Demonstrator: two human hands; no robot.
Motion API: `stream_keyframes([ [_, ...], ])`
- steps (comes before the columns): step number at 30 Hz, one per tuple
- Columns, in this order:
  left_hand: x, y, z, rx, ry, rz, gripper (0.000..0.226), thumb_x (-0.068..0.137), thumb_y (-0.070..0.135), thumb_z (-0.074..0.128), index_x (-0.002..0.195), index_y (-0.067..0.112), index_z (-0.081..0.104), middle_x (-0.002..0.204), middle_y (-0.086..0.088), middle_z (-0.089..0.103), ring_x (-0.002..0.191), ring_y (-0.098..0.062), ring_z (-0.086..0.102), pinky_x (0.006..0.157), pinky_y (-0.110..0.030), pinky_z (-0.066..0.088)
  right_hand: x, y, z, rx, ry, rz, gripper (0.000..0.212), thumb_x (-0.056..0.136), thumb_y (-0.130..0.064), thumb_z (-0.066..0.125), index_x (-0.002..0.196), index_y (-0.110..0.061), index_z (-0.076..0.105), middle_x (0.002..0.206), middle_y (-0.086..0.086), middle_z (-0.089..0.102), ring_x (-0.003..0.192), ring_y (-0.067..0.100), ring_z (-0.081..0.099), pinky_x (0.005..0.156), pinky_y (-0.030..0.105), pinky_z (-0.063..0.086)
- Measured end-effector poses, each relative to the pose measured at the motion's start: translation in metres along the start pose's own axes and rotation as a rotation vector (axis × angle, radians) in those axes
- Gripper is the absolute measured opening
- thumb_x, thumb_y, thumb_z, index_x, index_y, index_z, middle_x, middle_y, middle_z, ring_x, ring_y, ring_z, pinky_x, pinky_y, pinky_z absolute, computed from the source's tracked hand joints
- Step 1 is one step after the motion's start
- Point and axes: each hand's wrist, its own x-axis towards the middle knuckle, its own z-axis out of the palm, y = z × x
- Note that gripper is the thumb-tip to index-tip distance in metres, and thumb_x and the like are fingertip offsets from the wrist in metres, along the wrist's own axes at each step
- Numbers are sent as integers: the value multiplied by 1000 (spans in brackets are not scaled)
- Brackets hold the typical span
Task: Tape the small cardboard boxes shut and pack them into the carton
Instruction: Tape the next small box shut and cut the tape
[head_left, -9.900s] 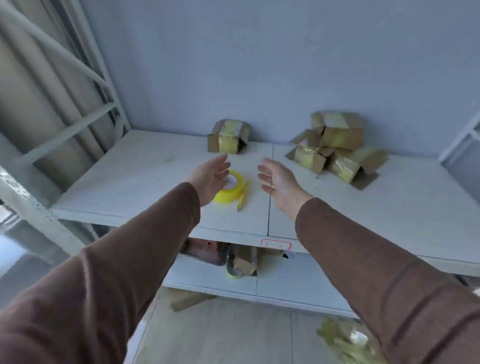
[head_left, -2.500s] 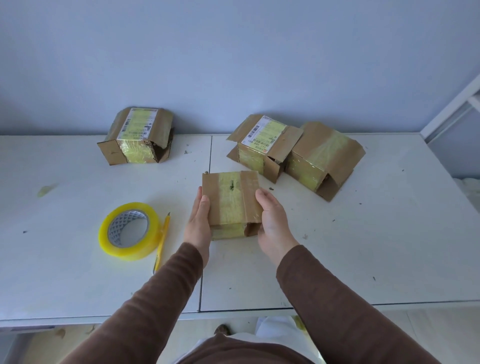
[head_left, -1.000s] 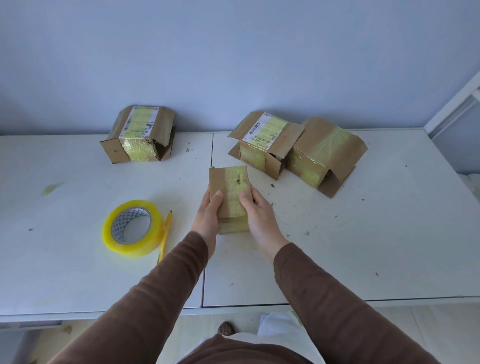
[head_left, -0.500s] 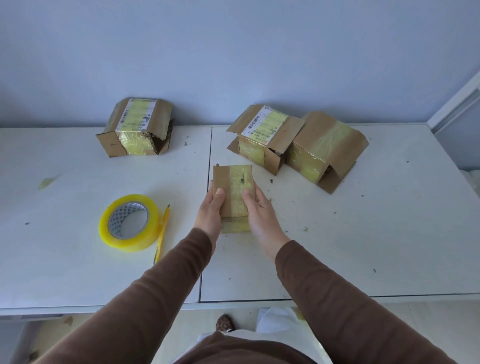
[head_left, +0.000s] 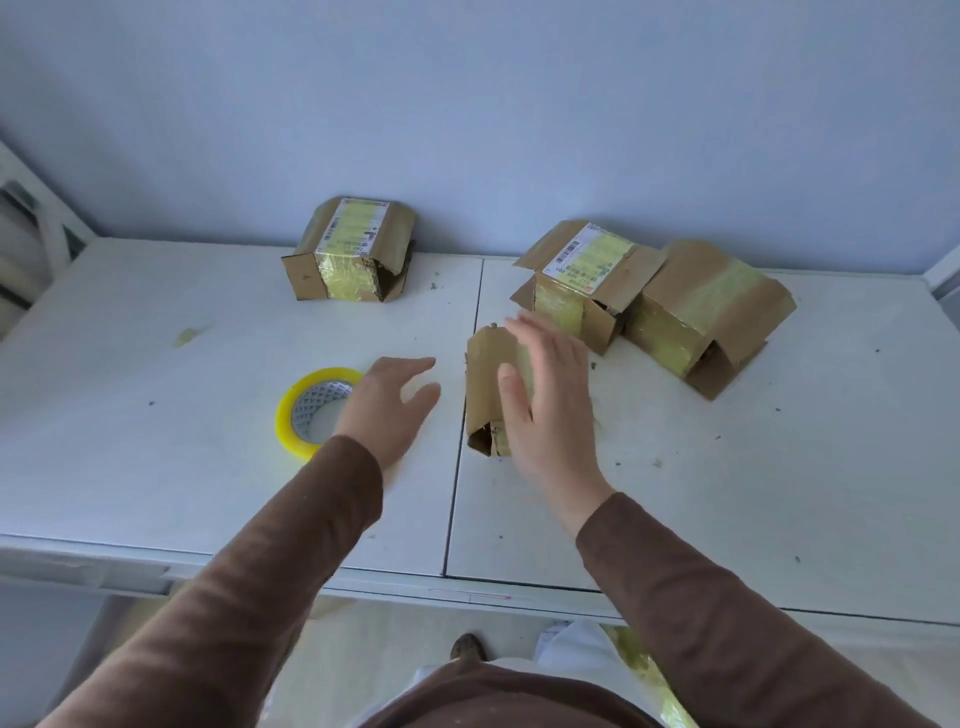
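Head view: four small boxes on the white table (head_left: 156, 467). The middle box (head_left: 485, 384), long axis toward the back edge, lies under the spread right hand (head_left: 550, 410). The left hand (head_left: 387, 410), fingers apart, hovers over one tape roll (head_left: 306, 410).

A plain packing or storeroom corner, by the look of it; a scuffed white counter (head_left: 208, 467) of two panels stands against a bare pale-blue wall (head_left: 467, 104), strewn with specks of debris. On it lie small re-taped cardboard boxes (head_left: 353, 249) with shipping labels and a roll of yellow tape (head_left: 306, 410); a white metal frame (head_left: 36, 208) shows at far left.
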Motion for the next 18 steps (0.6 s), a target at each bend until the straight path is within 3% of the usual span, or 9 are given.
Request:
stream_keyframes([
  [1,-3,-11,-13,159,-2,0,48,96,22,62,143,24,56,140,-3,51,131,-22,49,113,-34,34,-8,-15,9,127,-78,-16,37,100,-11,50,137,-12,56,132,0,57,122,15,51,104,23,40],
  [3,-7,-33,-33,430,-88,-82,65,91,17,62,152,26,43,148,-9,44,140,-28,37,117,-35,26,-22,-35,34,293,-335,122,37,102,-9,47,139,-13,52,127,0,58,112,13,55,96,24,44],
  [5,-8,-47,-41,520,-194,-150,78,87,20,64,157,29,31,157,-7,37,147,-27,31,120,-37,26,-30,-40,62,315,-600,408,37,103,-12,44,139,-13,47,129,2,56,117,19,55,99,33,44],
  [7,-9,-49,-39,499,-230,-143,82,85,20,65,157,32,26,150,-3,47,139,-27,44,112,-40,39,-31,-39,85,363,-732,701,32,101,-14,43,133,-14,47,122,4,57,117,26,58,98,39,47],
  [10,-7,-46,-32,519,-196,-105,83,86,19,65,154,36,19,137,-4,58,121,-29,60,96,-42,51,-26,-37,112,385,-721,842,27,99,-15,44,124,-15,51,116,6,61,108,26,61,89,38,51],
  [13,-9,-44,-31,538,-127,-72,76,93,33,64,155,39,20,134,-3,62,117,-27,63,93,-40,53,-19,-38,118,384,-650,864,28,101,-20,43,125,-12,55,108,5,61,95,22,58,81,36,49],
  [15,-14,-39,-32,351,-20,-69,69,94,34,66,153,39,32,126,-1,61,115,-25,62,94,-39,51,-13,-41,111,413,-574,834,32,102,-30,45,128,-13,55,108,1,60,88,19,59,87,39,52],
  [18,-21,-28,-36,-91,105,-125,55,89,29,69,139,42,49,114,-3,65,103,-27,63,89,-44,54,3,-47,93,281,-510,561,36,96,-44,47,114,-16,60,103,3,68,87,23,66,86,47,56],
])
